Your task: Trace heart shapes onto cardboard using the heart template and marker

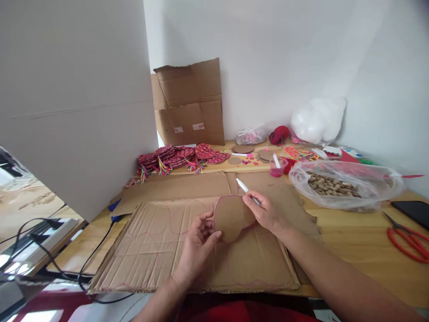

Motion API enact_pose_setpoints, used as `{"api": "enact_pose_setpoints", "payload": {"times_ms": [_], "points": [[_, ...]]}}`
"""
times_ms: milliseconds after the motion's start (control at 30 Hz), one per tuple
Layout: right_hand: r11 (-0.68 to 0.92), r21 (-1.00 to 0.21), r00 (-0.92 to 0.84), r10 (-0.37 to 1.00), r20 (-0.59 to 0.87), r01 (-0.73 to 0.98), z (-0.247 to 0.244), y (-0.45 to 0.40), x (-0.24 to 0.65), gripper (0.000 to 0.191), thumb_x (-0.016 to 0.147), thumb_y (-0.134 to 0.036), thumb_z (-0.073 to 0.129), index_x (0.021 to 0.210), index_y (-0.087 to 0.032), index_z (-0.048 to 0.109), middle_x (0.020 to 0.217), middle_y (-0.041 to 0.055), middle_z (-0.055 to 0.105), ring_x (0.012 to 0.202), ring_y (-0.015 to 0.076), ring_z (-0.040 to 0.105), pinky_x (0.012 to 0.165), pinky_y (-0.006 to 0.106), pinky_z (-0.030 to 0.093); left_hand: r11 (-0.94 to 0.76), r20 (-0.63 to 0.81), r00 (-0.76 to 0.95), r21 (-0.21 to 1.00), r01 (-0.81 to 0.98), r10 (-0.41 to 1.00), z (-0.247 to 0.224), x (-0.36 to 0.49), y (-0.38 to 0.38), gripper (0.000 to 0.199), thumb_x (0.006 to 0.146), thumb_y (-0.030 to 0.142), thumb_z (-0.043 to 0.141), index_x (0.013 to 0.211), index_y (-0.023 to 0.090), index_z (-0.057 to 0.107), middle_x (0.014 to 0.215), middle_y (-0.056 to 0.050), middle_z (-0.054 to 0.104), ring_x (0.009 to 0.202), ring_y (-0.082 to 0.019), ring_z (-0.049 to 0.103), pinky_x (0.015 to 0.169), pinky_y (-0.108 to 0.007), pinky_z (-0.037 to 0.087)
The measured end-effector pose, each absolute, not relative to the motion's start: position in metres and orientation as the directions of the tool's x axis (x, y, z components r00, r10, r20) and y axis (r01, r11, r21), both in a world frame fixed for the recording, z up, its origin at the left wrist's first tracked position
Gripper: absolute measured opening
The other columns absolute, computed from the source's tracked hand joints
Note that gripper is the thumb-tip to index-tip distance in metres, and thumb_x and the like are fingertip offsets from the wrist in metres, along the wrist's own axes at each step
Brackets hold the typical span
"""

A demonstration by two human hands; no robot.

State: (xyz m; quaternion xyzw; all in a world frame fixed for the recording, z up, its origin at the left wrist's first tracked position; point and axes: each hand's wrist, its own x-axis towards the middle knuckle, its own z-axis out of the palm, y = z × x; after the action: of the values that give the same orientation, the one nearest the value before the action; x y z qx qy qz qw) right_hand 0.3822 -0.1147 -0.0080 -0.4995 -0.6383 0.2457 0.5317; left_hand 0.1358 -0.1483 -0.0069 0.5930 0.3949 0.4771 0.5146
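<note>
My left hand (203, 235) pinches the left edge of a rounded cardboard cutout (231, 219), thumb on top. The cutout is tilted a little above a large cardboard sheet (150, 255). In my right hand (263, 210) is a white marker (244, 186), its tip pointing up and to the left; the fingers of that hand also lie by the cutout's upper right edge. Faint reddish curved outlines show on the sheet, left of the cutout and along its front edge.
Behind the sheet lie red patterned pieces with tassels (174, 156), cardboard discs (243, 149) and a pink cup (278, 166). At the right are a plastic bag of peanuts (335, 184), red-handled scissors (407, 237) and a black phone (412, 212). A cable (97, 250) hangs at the left.
</note>
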Motion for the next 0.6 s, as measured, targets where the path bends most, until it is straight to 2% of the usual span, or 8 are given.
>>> {"api": "enact_pose_setpoints", "payload": {"times_ms": [100, 200, 300, 467, 600], "points": [[0.385, -0.84, 0.057, 0.897, 0.438, 0.381, -0.009, -0.114, 0.383, 0.044, 0.098, -0.06, 0.053, 0.075, -0.023, 0.058, 0.066, -0.0025, 0.045, 0.064, 0.0158, 0.045, 0.061, 0.03, 0.037, -0.088, 0.092, 0.347, 0.996, -0.028, 0.933, -0.006, 0.136, -0.152, 0.04, 0.093, 0.033, 0.069, 0.13, 0.023, 0.055, 0.111, -0.008, 0.073, 0.102, -0.02, 0.073, 0.089, -0.037, 0.061], [0.389, -0.835, 0.053, 0.895, 0.442, 0.389, -0.007, -0.115, 0.384, 0.043, 0.097, -0.06, 0.055, 0.076, -0.023, 0.06, 0.064, -0.0028, 0.046, 0.061, 0.0155, 0.044, 0.059, 0.03, 0.037, -0.036, 0.037, 0.387, 0.999, -0.008, 0.921, -0.008, 0.137, -0.153, 0.032, 0.094, 0.035, 0.069, 0.123, 0.021, 0.062, 0.111, -0.007, 0.072, 0.098, -0.017, 0.07, 0.084, -0.031, 0.059], [0.393, -0.828, 0.064, 0.889, 0.453, 0.4, -0.005, -0.114, 0.384, 0.043, 0.097, -0.061, 0.056, 0.077, -0.023, 0.062, 0.066, -0.0018, 0.051, 0.063, 0.0159, 0.049, 0.061, 0.029, 0.04, 0.032, -0.014, 0.356, 0.999, -0.044, 0.934, -0.013, 0.137, -0.151, 0.036, 0.091, 0.041, 0.074, 0.116, 0.019, 0.064, 0.102, -0.005, 0.069, 0.09, -0.016, 0.067, 0.075, -0.026, 0.057], [0.352, -0.829, 0.15, 0.879, 0.452, 0.435, -0.004, -0.109, 0.388, 0.046, 0.101, -0.062, 0.045, 0.084, -0.024, 0.065, 0.079, 0.0041, 0.069, 0.075, 0.0202, 0.064, 0.069, 0.031, 0.05, 0.101, -0.051, 0.304, 0.983, -0.151, 0.951, -0.018, 0.136, -0.149, 0.048, 0.085, 0.053, 0.08, 0.113, 0.017, 0.064, 0.099, -0.004, 0.064, 0.083, -0.014, 0.065, 0.068, -0.024, 0.059], [0.263, -0.796, 0.214, 0.875, 0.435, 0.545, -0.005, -0.106, 0.393, 0.038, 0.099, -0.055, 0.049, 0.085, -0.024, 0.066, 0.076, 0.0035, 0.071, 0.071, 0.0203, 0.065, 0.068, 0.032, 0.048, 0.093, -0.042, 0.241, 0.974, -0.206, 0.97, -0.015, 0.135, -0.147, 0.051, 0.081, 0.053, 0.085, 0.111, 0.017, 0.064, 0.095, -0.003, 0.063, 0.08, -0.013, 0.064, 0.064, -0.022, 0.059]]}}
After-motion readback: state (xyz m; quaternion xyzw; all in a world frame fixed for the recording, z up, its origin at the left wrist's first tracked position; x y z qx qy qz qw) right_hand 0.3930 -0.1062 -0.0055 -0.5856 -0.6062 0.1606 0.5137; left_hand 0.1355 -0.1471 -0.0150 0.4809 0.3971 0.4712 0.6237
